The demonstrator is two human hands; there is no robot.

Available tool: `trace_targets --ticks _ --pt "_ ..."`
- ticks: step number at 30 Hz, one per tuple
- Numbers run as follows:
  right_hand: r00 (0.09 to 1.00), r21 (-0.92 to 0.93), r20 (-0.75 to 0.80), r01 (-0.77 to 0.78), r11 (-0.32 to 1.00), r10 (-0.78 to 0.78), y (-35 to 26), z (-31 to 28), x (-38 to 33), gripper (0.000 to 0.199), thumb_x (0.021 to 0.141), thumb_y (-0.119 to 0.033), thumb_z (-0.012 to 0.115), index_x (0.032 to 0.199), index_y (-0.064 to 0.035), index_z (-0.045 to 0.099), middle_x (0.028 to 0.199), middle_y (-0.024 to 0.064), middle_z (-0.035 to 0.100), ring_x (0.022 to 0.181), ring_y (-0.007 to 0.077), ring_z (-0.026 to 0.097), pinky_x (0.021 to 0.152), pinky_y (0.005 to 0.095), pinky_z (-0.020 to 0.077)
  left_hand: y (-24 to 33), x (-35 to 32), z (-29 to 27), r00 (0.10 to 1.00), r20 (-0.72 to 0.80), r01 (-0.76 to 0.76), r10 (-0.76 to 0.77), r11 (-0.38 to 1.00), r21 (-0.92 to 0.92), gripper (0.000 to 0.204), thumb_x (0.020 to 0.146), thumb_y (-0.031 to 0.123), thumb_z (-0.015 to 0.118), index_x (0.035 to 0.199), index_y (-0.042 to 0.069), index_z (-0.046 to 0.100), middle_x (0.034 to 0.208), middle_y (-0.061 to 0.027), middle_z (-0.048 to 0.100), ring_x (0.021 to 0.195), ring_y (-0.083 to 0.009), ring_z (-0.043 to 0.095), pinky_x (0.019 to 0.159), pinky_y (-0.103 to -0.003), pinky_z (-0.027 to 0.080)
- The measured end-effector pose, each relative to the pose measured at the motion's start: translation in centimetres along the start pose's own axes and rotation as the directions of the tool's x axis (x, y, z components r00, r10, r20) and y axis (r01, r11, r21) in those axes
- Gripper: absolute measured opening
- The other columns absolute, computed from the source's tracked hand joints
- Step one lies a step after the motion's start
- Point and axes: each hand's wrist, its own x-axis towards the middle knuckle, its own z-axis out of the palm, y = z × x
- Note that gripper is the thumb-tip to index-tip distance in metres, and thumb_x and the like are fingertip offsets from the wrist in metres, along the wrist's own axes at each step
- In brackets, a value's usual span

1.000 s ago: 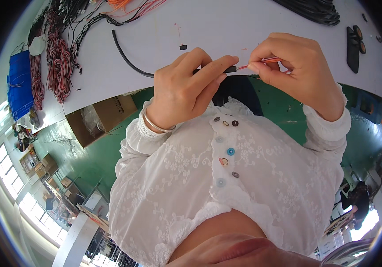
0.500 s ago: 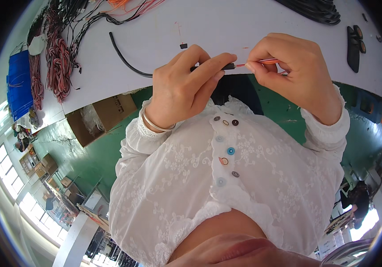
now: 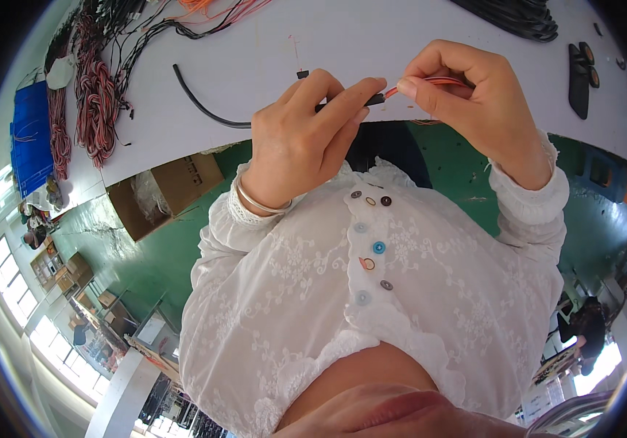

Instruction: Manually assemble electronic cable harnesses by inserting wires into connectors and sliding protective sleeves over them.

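Observation:
My left hand (image 3: 302,135) is closed round a black tube (image 3: 194,98), thumb and fingertips pinching it near its right end. The tube's other end curves out past the hand and lies on the white table. From the pinched end come thin red and pale wires (image 3: 441,80). My right hand (image 3: 485,106) pinches these wires between thumb and forefinger just beyond the tube's mouth, and they loop back over its fingers. A small black connector (image 3: 302,74) with a fine red wire lies on the table just beyond my left hand.
Bundles of red-and-black wires (image 3: 98,109) lie at the left, beside a blue bin (image 3: 30,135). A black cable coil (image 3: 514,16) sits at the far right, black-handled scissors (image 3: 579,80) nearer. A cardboard box (image 3: 189,182) stands below the table's front edge (image 3: 138,173).
My right hand has moved slightly up and away from me, with more wire showing in a loop over it. The tube's right end has tilted upward; its free end shifted a little left.

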Motion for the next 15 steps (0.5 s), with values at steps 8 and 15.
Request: trace_targets --ticks 8,15 --pt "0.997 0.016 -0.038 0.069 0.997 -0.069 1.3 1.0 -0.2 0.011 0.095 -0.010 0.071 0.095 0.0005 0.068 0.081 0.0000 0.064 0.069 0.0043 0.053 0.061 0.0190 0.0438 -0.2 0.0 0.2 0.997 -0.051 0.055 -0.054 0.998 0.007 0.033 0.086 0.006 0.071 0.117 0.017 0.074 0.078 -0.0010 0.053 0.059 -0.0154 0.054 0.049 -0.028 0.042" --pt "0.963 -0.204 -0.037 0.255 0.945 -0.268 1.3 0.8 -0.3 0.005 0.094 -0.001 0.070 0.098 0.0014 0.068 0.085 0.0032 0.064 0.068 0.0071 0.055 0.058 0.0212 0.0456 -0.7 -0.5 0.3 0.997 -0.031 0.062 -0.067 0.989 -0.133 0.032 0.086 0.005 0.070 0.116 0.017 0.074 0.078 -0.0011 0.054 0.058 -0.0159 0.054 0.049 -0.029 0.041"
